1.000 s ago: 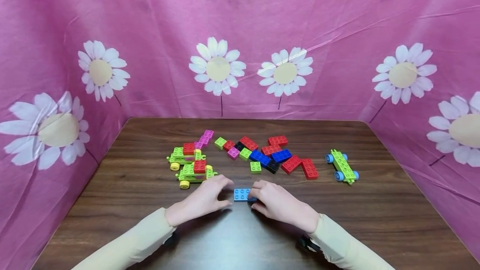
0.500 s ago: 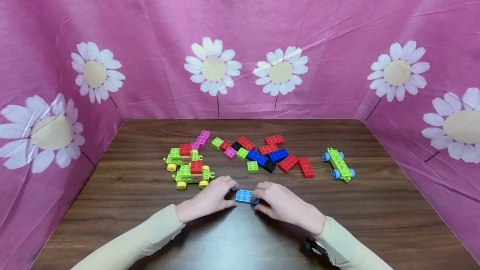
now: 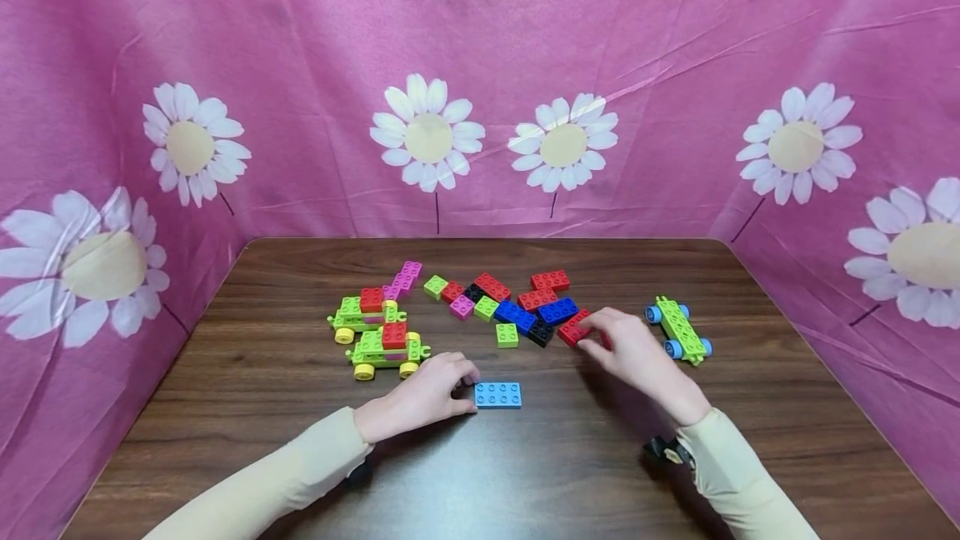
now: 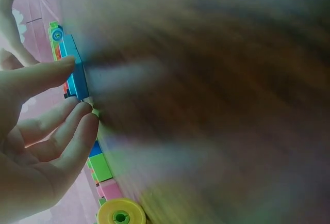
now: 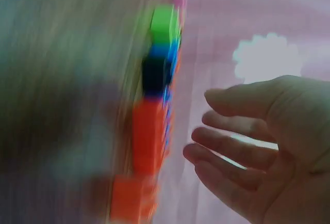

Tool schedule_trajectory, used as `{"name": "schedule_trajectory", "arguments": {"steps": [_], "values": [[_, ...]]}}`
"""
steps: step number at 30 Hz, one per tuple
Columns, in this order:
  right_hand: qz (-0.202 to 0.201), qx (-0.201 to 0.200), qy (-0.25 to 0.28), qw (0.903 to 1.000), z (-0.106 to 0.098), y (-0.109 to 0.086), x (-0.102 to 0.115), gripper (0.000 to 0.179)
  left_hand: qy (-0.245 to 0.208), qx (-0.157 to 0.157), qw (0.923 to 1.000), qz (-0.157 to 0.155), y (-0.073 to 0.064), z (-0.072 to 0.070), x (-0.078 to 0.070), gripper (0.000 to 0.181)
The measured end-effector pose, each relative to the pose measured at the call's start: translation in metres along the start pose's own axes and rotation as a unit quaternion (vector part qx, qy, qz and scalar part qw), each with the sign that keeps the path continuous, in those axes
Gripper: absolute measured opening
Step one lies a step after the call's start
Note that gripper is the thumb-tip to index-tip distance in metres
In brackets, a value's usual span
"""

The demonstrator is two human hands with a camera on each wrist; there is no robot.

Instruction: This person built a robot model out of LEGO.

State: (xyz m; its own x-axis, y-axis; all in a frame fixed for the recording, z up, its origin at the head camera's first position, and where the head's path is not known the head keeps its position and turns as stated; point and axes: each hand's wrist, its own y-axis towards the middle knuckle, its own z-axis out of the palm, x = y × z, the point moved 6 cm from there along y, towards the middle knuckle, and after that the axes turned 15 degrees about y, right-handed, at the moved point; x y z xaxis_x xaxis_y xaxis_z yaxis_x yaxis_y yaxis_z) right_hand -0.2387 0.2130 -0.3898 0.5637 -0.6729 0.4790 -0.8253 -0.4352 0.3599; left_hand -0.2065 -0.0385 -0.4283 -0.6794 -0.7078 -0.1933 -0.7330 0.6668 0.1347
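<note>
**Right hand (image 3: 637,357) near a red rectangular plastic brick (image 3: 572,329)**

Its fingers are loosely curved and parted, holding nothing. The left hand (image 3: 420,394) is at the left end of a light-blue eight-stud plastic brick (image 3: 498,395) lying flat on the brown wood-grain counter (image 3: 480,482); thumb and fingers stand apart, contact unclear. A lime-green base with blue wheels (image 3: 680,330) stands right of the red brick.

The rectangular studded plastic brick (image 3: 497,395) is light blue. Two lime-green plastic toy cars (image 3: 367,348) carry red square blocks (image 3: 393,335) and yellow wheels (image 3: 364,372); a lime-green plastic wheeled base (image 3: 678,330) has blue wheels (image 3: 673,349). Loose plastic bricks (image 3: 537,300) are red, dark blue, black, lime green and magenta. Brown wood grain patterns the table (image 3: 225,357); white, yellow-centred daisies (image 3: 428,138) pattern the pink cloth backdrop (image 3: 480,7).
</note>
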Motion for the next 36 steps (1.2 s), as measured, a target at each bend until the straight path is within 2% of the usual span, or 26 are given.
{"name": "schedule_trajectory", "arguments": {"steps": [3, 7, 16, 19, 24, 36], "values": [[0.056, -0.025, -0.011, 0.9981, -0.012, -0.001, -0.024, 0.021, 0.000, 0.003, 1.0000, -0.001, 0.001, 0.000, 0.001, 0.026], [0.114, -0.021, -0.019, 0.9931, -0.018, -0.002, -0.044, 0.028, -0.001, 0.007, 1.0000, 0.002, 0.002, 0.001, 0.002, 0.026], [0.170, 0.004, -0.034, 0.9848, -0.011, -0.002, -0.064, 0.046, 0.003, 0.007, 1.0000, 0.004, 0.003, 0.002, 0.002, 0.026], [0.182, 0.007, -0.032, 0.9828, -0.009, -0.003, -0.067, 0.049, 0.005, 0.006, 1.0000, 0.005, 0.003, 0.003, 0.002, 0.027], [0.178, 0.016, -0.034, 0.9833, -0.008, -0.003, -0.065, 0.045, 0.008, 0.002, 0.9999, 0.008, 0.004, 0.003, 0.003, 0.027], [0.155, 0.013, -0.039, 0.9870, -0.020, -0.005, -0.038, 0.045, 0.016, 0.000, 0.9997, 0.018, 0.006, 0.003, 0.002, 0.028]]}}
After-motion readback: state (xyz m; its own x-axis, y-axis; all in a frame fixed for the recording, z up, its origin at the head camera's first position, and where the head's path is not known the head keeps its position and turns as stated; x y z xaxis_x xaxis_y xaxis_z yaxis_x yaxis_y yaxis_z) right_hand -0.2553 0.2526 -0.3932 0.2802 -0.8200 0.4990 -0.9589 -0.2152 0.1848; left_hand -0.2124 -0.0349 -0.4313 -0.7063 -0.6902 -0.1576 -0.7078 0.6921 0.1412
